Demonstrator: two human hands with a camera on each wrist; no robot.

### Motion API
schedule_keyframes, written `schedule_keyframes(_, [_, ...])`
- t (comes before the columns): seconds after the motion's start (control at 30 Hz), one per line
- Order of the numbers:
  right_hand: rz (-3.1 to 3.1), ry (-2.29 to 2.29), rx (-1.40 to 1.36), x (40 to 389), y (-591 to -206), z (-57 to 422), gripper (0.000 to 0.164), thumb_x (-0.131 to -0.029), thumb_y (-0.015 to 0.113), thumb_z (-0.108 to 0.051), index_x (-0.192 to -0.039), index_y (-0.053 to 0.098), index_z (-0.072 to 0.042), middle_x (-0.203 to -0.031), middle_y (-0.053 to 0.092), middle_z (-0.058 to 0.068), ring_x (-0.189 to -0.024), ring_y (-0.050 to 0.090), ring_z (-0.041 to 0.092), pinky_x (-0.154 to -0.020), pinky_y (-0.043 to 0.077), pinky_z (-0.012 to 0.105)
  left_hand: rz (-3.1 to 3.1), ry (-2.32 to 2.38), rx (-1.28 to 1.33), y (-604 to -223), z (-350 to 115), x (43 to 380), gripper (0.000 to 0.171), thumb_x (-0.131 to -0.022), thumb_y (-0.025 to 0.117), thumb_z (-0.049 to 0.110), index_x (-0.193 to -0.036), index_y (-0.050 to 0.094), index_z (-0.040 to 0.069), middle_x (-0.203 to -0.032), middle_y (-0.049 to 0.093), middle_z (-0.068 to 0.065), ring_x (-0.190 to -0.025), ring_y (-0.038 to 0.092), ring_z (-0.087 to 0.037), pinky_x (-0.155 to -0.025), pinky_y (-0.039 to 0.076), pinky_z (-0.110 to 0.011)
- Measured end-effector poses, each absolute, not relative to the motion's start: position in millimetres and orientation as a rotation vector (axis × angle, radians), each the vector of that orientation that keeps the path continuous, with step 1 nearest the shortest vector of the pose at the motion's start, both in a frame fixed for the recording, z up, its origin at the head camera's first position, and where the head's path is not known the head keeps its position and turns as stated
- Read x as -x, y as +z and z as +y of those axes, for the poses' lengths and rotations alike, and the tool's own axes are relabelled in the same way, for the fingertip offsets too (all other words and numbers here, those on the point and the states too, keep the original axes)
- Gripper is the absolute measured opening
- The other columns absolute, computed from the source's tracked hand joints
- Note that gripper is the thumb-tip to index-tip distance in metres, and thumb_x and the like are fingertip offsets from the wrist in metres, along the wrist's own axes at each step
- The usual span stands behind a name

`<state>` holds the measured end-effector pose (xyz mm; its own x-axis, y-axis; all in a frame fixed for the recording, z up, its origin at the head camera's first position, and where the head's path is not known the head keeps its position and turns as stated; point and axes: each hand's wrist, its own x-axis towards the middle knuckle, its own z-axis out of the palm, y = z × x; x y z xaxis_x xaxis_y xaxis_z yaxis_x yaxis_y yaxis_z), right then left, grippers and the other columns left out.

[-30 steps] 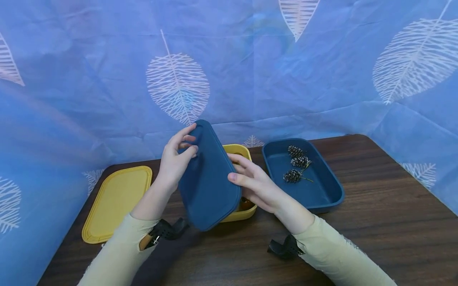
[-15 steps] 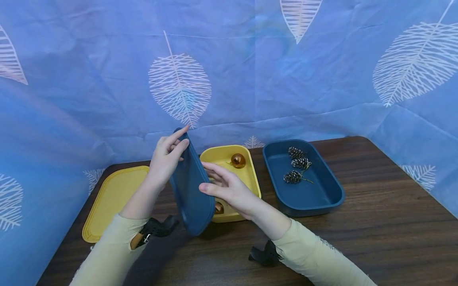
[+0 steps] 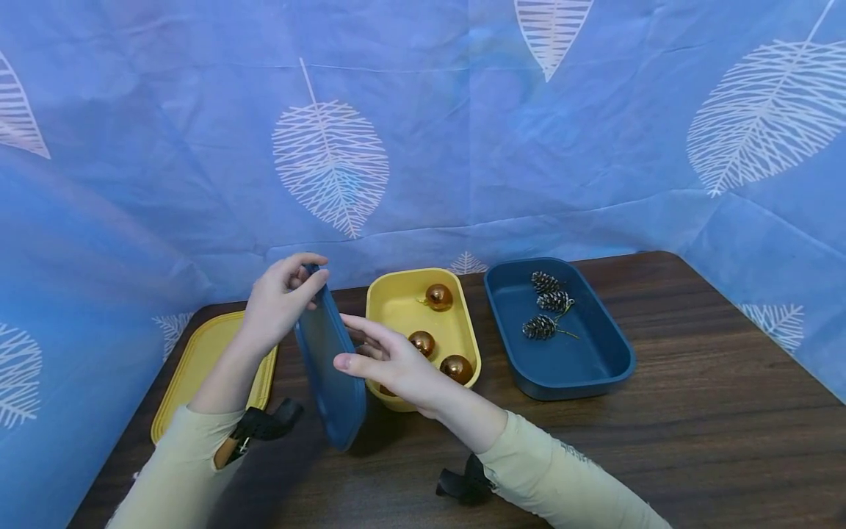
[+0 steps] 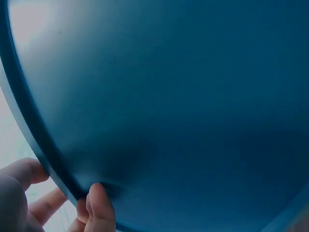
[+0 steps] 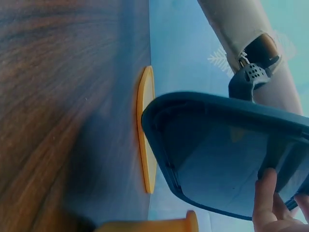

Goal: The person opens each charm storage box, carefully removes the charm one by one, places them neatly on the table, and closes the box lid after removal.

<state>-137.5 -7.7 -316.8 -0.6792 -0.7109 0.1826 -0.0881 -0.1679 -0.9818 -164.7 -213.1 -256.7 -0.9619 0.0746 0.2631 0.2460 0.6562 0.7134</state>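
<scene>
A dark blue lid (image 3: 330, 367) is held up on edge, steeply tilted, between both hands above the table. My left hand (image 3: 280, 297) pinches its far end, thumb on one face and fingers round the rim. My right hand (image 3: 396, 367) grips the long right edge, with the thumb on the near face and the fingers behind. In the right wrist view the inner face of the lid (image 5: 217, 159) shows, fingers against it. Just right of the lid stands a yellow box (image 3: 396, 301) holding several shiny copper ball ornaments (image 3: 439, 297); one is partly hidden by the right hand.
Farther right is a blue box (image 3: 562, 367) with 3 pine cones (image 3: 555, 301) inside. A yellow lid (image 3: 205, 360) lies flat at the table's left, partly behind the left forearm. The dark wooden table (image 3: 694, 382) ends against a blue leaf-patterned cloth (image 3: 423, 147).
Both hands have carried the blue lid leftward from over the yellow box and lowered it a little. The lid has turned more edge-on, and the ornaments have come into view.
</scene>
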Motion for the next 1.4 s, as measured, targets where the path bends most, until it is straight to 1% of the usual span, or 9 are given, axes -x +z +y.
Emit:
schedule_keyframes(0.13, [1.629, -1.934, 0.860, 134, -320, -16, 0.060, -0.095, 0.060, -0.034, -0.148, 0.035, -0.025, -0.145, 0.040, 0.001, -0.120, 0.050, 0.019, -0.097, 0.044, 0.036, -2.627, -1.230, 0.198, -256, -216, 163, 0.037, -0.098, 0.054, 0.034, -0.126, 0.059, 0.012, -0.088, 0.052, -0.013, -0.072, 0.063, -0.027, -0.065, 0.051, -0.041])
schedule_keyframes(0.3, [1.593, -2.007, 0.801, 128, -327, -29, 0.055, -0.095, 0.060, -0.024, -0.146, 0.039, -0.027, -0.141, 0.042, 0.001, -0.117, 0.050, 0.020, -0.096, 0.043, 0.038, -2.617, -1.258, 0.134, -257, -217, 161, 0.039, -0.096, 0.058, 0.034, -0.128, 0.059, 0.012, -0.091, 0.051, -0.012, -0.073, 0.064, -0.026, -0.059, 0.048, -0.034])
schedule_keyframes(0.43, [1.587, -2.032, 0.786, 126, -331, -36, 0.054, -0.095, 0.062, -0.024, -0.145, 0.042, -0.030, -0.138, 0.044, -0.003, -0.117, 0.051, 0.019, -0.094, 0.044, 0.037, -2.604, -1.263, 0.106, -257, -218, 159, 0.040, -0.093, 0.063, 0.029, -0.129, 0.059, 0.012, -0.088, 0.052, -0.012, -0.070, 0.063, -0.023, -0.055, 0.046, -0.031])
schedule_keyframes(0.53, [1.526, -2.052, 0.797, 126, -334, -38, 0.055, -0.095, 0.061, -0.020, -0.146, 0.040, -0.029, -0.142, 0.042, -0.001, -0.119, 0.051, 0.019, -0.097, 0.043, 0.036, -2.575, -1.291, 0.060, -257, -222, 158, 0.039, -0.093, 0.062, 0.024, -0.129, 0.059, 0.012, -0.093, 0.053, -0.012, -0.070, 0.061, -0.023, -0.055, 0.046, -0.030])
schedule_keyframes(0.7, [1.390, -2.094, 0.793, 127, -339, -36, 0.053, -0.096, 0.057, -0.010, -0.146, 0.040, -0.012, -0.146, 0.039, 0.009, -0.124, 0.049, 0.024, -0.099, 0.042, 0.036, -2.498, -1.341, -0.053, -260, -231, 157, 0.039, -0.095, 0.058, 0.020, -0.132, 0.057, 0.012, -0.109, 0.050, -0.014, -0.078, 0.055, -0.024, -0.061, 0.047, -0.028])
schedule_keyframes(0.87, [1.360, -2.099, 0.648, 124, -348, -35, 0.038, -0.094, 0.058, -0.003, -0.132, 0.051, 0.000, -0.131, 0.052, 0.012, -0.113, 0.057, 0.023, -0.096, 0.045, 0.036, -2.393, -1.494, -0.116, -267, -242, 157, 0.042, -0.096, 0.057, 0.021, -0.137, 0.053, 0.012, -0.117, 0.045, -0.011, -0.091, 0.048, -0.020, -0.077, 0.047, -0.030])
schedule_keyframes(1.0, [1.304, -2.072, 0.571, 121, -355, -34, 0.033, -0.094, 0.055, 0.003, -0.126, 0.053, 0.006, -0.122, 0.057, 0.014, -0.105, 0.061, 0.022, -0.093, 0.047, 0.035, -2.325, -1.630, -0.104, -273, -254, 156, 0.042, -0.097, 0.055, 0.020, -0.138, 0.052, 0.012, -0.120, 0.043, -0.007, -0.092, 0.049, -0.018, -0.079, 0.045, -0.027])
schedule_keyframes(1.2, [1.322, -1.914, 0.633, 115, -358, -32, 0.037, -0.095, 0.053, -0.003, -0.132, 0.050, 0.003, -0.126, 0.057, 0.013, -0.116, 0.055, 0.023, -0.097, 0.044, 0.033, -2.276, -1.777, -0.103, -281, -270, 154, 0.042, -0.099, 0.054, 0.021, -0.140, 0.050, 0.014, -0.132, 0.039, -0.013, -0.090, 0.055, -0.016, -0.075, 0.047, -0.016])
schedule_keyframes(1.4, [1.387, -1.740, 0.722, 110, -362, -31, 0.042, -0.096, 0.051, -0.009, -0.138, 0.047, -0.002, -0.132, 0.053, 0.007, -0.121, 0.049, 0.019, -0.099, 0.040, 0.029, -2.341, -1.778, -0.132, -292, -284, 153, 0.045, -0.100, 0.051, 0.022, -0.144, 0.045, 0.016, -0.133, 0.038, -0.013, -0.088, 0.050, -0.014, -0.069, 0.044, -0.018])
